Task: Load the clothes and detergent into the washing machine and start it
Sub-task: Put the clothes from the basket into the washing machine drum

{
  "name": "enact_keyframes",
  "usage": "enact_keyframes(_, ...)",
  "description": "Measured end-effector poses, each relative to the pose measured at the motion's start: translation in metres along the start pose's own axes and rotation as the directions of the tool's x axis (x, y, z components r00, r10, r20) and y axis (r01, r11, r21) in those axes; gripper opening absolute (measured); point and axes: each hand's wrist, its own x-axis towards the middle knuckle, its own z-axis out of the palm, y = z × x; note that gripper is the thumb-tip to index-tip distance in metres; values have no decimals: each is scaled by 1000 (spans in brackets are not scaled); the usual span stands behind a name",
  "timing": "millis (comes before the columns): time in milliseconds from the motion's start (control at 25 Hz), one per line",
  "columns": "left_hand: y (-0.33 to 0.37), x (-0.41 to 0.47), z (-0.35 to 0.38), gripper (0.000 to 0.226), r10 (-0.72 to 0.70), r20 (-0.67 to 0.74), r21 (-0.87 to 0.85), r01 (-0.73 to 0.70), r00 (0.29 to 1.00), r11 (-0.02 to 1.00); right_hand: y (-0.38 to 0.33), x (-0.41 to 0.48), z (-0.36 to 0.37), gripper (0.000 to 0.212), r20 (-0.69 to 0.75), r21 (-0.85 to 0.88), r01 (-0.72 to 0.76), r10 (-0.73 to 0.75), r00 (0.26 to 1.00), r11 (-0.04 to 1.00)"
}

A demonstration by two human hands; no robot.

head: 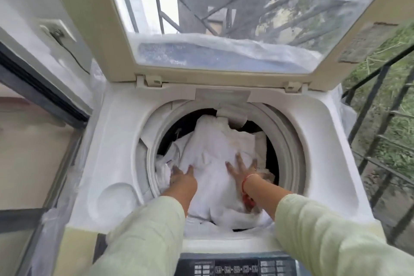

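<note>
Head view looks straight down into one top-loading washing machine (pixel 107 141), whose single glass lid (pixel 224 29) stands raised at 12 o'clock. The clothes (pixel 215 145) lie inside the round drum (pixel 289 132) as a white heap. Its long axis runs from 12 to 6 o'clock across the drum mouth, and its narrow end points to 12, tucked under a grey flap on the rim. How many garments make up the heap cannot be told, because the folds blur into one white mass; a beige piece shows at its 2 o'clock edge. Two hands reach in from 6 o'clock, both in pale green sleeves. The right hand (pixel 243 168) lies flat on the cloth at about 4 o'clock of the drum, with fingers spread apart and straight and one red bracelet (pixel 247 179) at the wrist. The left hand (pixel 182 178) sits at about 8 o'clock with its thumb out. Its fingertips are buried in bunched cloth against the rim, so whether it grips or merely pushes cannot be told. One control panel (pixel 235 268) is cut off by the frame's bottom edge, and its button symbols are too blurred to read. One round recess (pixel 116 199) sits in the deck at 8 o'clock. One wall socket (pixel 57 30) with a plug is at 10 o'clock of the frame, and a dark railing (pixel 380 119) is at 3 o'clock.
</note>
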Motion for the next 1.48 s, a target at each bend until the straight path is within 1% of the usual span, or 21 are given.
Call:
enact_keyframes(80, -9, 27, 8, 134, 5, -5, -24, -5, 1000, 1000, -3, 13, 8, 136, 1, -10, -23, 23, 1000, 1000)
enact_keyframes(120, -13, 36, 8, 147, 19, 16, -50, -18, 1000, 999, -4, 17, 7, 135, 1, 3, -22, 22, 1000, 1000)
enact_keyframes(240, -24, 40, 3, 153, 70, 88, -163, -55, 994, 985, -1, 14, 0, 124, -14, -16, -15, 15, 1000, 1000)
enact_keyframes(320, -21, 21, -3, 141, 81, 83, -124, -71, 993, 990, 4, 2, -9, 118, 19, 10, 55, -55, 998, 998)
enact_keyframes(400, -16, -6, -19, 114, 137, 62, -96, -130, 989, 987, 16, -19, -30, 108, 36, 96, 184, -188, 981, 978)
enact_keyframes(480, -14, -47, -38, 86, 195, -47, -64, -198, 980, 978, 29, -58, -56, 90, -60, 296, 273, -267, 962, 915)
enact_keyframes(520, -16, -73, -46, 74, 207, -173, -46, -218, 963, 975, 35, -80, -65, 81, -156, 397, 304, -262, 952, 866)
enact_keyframes(560, -21, -99, -53, 63, 208, -344, -33, -233, 916, 972, 41, -104, -72, 74, -271, 472, 354, -249, 930, 808)
enact_keyframes(640, -40, -155, -57, 47, 149, -647, -96, -273, 748, 957, 40, -156, -75, 66, -443, 560, 474, -238, 864, 679)
enact_keyframes(680, -53, -181, -51, 43, 90, -750, -163, -314, 656, 936, 32, -181, -74, 62, -498, 585, 538, -255, 829, 607)
enact_keyframes(800, -115, -239, 5, 33, -163, -925, -315, -453, 344, 834, -13, -242, -61, 52, -622, 599, 689, -305, 721, 408)
enact_keyframes(840, -144, -252, 37, 31, -261, -922, -373, -475, 286, 797, -36, -257, -56, 48, -651, 590, 726, -324, 687, 353)
enact_keyframes(880, -173, -260, 75, 30, -345, -892, -449, -474, 293, 757, -60, -268, -50, 45, -669, 583, 756, -353, 654, 297)
enact_keyframes(1000, -255, -273, 198, 17, -480, -745, -661, -418, 464, 623, -145, -298, -31, 38, -636, 580, 787, -487, 598, 210)
enact_keyframes(1040, -283, -277, 239, 6, -522, -692, -718, -396, 499, 572, -181, -308, -26, 38, -607, 584, 785, -532, 591, 206)
enact_keyframes(1080, -306, -277, 274, 7, -560, -642, -764, -372, 524, 527, -213, -315, -23, 39, -572, 585, 783, -577, 583, 211)
enact_keyframes(1160, -344, -269, 334, 23, -597, -559, -826, -328, 575, 458, -273, -320, -19, 40, -483, 570, 783, -668, 566, 250)
enact_keyframes(1200, -359, -263, 356, 21, -607, -520, -851, -299, 601, 432, -299, -316, -20, 39, -448, 563, 780, -692, 567, 275)
enact_keyframes(1360, -401, -224, 420, 14, -582, -357, -927, -201, 731, 317, -384, -276, -14, 30, -342, 581, 716, -682, 646, 387)
enact_keyframes(1440, -409, -195, 432, 10, -517, -309, -936, -159, 798, 313, -420, -239, 5, 27, -310, 598, 653, -618, 722, 464)
enact_keyframes(1480, -411, -179, 435, 9, -484, -299, -930, -138, 822, 340, -436, -218, 20, 24, -291, 604, 617, -582, 760, 504)
